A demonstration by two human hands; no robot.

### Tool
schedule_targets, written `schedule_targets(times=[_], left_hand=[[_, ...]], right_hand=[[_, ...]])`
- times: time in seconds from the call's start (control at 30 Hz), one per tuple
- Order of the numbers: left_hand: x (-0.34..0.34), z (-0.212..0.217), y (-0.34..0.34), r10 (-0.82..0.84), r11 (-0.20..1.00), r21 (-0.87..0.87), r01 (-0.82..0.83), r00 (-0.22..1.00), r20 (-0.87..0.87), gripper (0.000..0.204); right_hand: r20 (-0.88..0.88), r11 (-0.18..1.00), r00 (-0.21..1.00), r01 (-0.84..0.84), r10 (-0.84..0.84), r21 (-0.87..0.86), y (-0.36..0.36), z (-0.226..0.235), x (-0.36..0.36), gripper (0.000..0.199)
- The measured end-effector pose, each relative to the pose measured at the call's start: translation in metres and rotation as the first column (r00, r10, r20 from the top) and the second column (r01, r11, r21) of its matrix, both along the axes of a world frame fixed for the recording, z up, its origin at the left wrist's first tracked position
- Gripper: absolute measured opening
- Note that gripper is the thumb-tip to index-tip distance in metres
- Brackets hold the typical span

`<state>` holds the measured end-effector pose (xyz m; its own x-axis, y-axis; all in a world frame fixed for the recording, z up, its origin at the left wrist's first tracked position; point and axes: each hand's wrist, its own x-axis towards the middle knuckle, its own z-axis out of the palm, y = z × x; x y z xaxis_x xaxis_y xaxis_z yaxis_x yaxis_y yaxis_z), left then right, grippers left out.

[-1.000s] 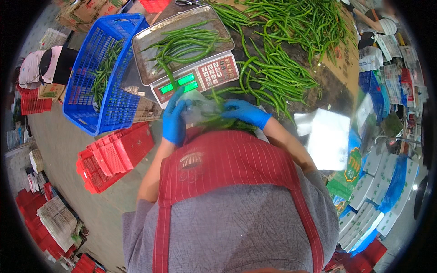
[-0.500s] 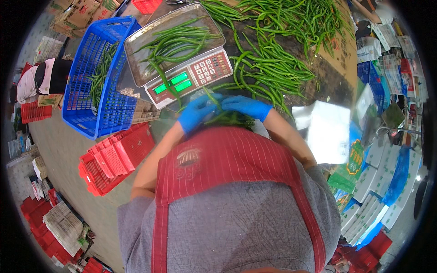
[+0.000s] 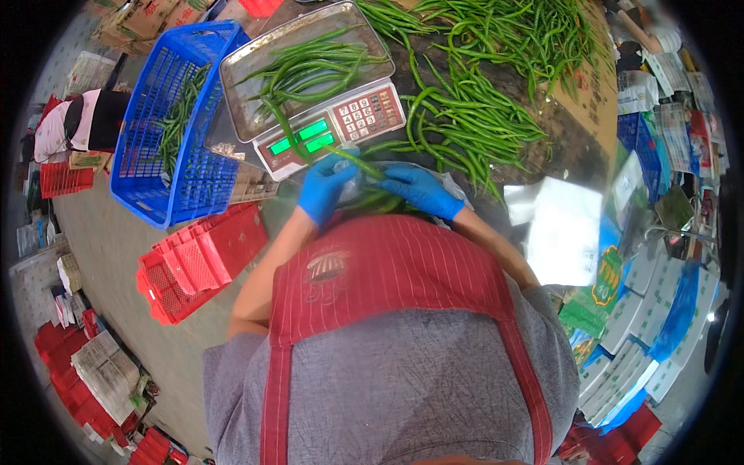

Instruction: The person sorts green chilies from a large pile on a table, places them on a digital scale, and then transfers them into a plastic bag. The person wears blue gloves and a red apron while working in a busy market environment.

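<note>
Close to my apron, a clear plastic bag (image 3: 351,186) with green chili peppers (image 3: 376,203) in it lies between my blue-gloved hands. My left hand (image 3: 325,187) is closed on the bag's left side. One long green chili pepper (image 3: 356,161) slants across above the bag, from my left fingertips to my right ones. My right hand (image 3: 422,191) pinches its lower right end. Just beyond my left hand stands a digital scale (image 3: 368,116) with a lit green display. Several chili peppers (image 3: 314,70) lie on its metal pan (image 3: 240,101), one hanging over the display.
A big heap of green chili peppers (image 3: 496,116) covers the dark table beyond my right hand. White sheets (image 3: 564,232) lie at the right edge. To the left are a blue crate (image 3: 143,194) with peppers inside and red crates (image 3: 205,260). Another person (image 3: 89,124) is at far left.
My hands have drawn slightly apart, and one chili pepper now shows stretched between them above the bag. The whole view has shifted a little; the scale's peppers look the same.
</note>
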<state>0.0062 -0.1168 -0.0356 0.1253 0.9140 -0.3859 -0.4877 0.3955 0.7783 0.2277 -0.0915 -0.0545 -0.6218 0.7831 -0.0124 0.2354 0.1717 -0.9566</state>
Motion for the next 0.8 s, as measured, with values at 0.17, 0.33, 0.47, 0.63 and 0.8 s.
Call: schedule_targets(times=[0.17, 0.33, 0.47, 0.63, 0.8], left_hand=[[0.003, 0.009, 0.0, -0.019, 0.999, 0.024, 0.026, 0.965, -0.261, 0.028], [0.001, 0.014, -0.001, -0.029, 1.0, -0.012, 0.027, 0.977, -0.211, 0.026], [0.001, 0.007, -0.002, 0.008, 0.999, -0.035, -0.012, 0.994, -0.113, 0.027], [-0.007, 0.008, -0.001, -0.049, 0.993, -0.117, 0.023, 0.972, -0.23, 0.029], [-0.014, -0.002, -0.005, 0.059, 0.998, 0.009, -0.058, 0.984, -0.169, 0.043]], right_hand=[[-0.002, 0.997, 1.0, 0.002, -0.002, 0.074, -0.003, -0.011, 0.001, 0.032], [-0.03, 1.0, 1.0, -0.002, 0.002, 0.004, -0.004, -0.011, 0.001, 0.032], [-0.094, 0.999, 0.996, -0.005, 0.001, -0.045, -0.005, -0.023, 0.0, 0.032], [-0.094, 0.995, 0.996, -0.015, 0.006, -0.096, -0.004, -0.017, 0.002, 0.031], [-0.113, 0.971, 0.993, -0.048, 0.021, -0.236, -0.002, 0.007, 0.004, 0.033]])
